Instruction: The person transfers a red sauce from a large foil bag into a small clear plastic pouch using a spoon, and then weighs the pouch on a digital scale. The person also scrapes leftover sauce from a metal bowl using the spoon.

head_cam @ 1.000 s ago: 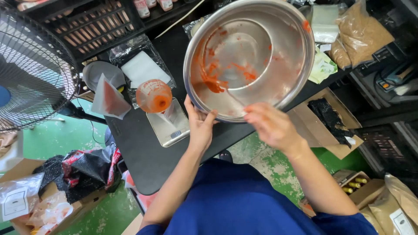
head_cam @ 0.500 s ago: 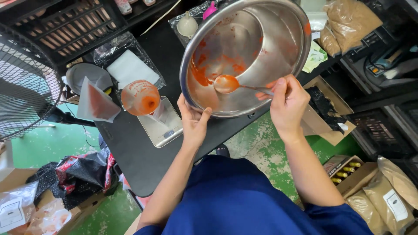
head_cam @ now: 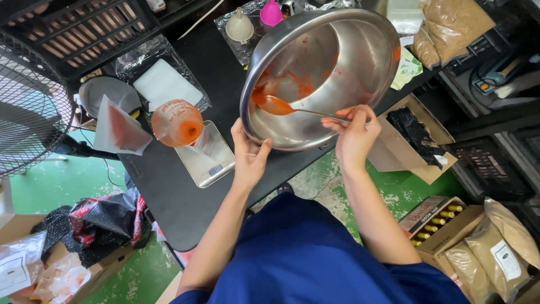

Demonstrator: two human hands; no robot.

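Left hand (head_cam: 248, 156) gripping the rim of a tilted steel bowl (head_cam: 337, 62) above the black surface (head_cam: 185, 197). Right hand (head_cam: 354, 132) closed on a spoon (head_cam: 281, 106) with orange sauce inside the bowl. Funnel (head_cam: 177, 123) on a scale (head_cam: 205, 157) just beside.

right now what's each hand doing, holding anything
Left hand: closed on the rim of the tilted steel bowl.
Right hand: closed on the spoon handle, spoon inside the bowl.
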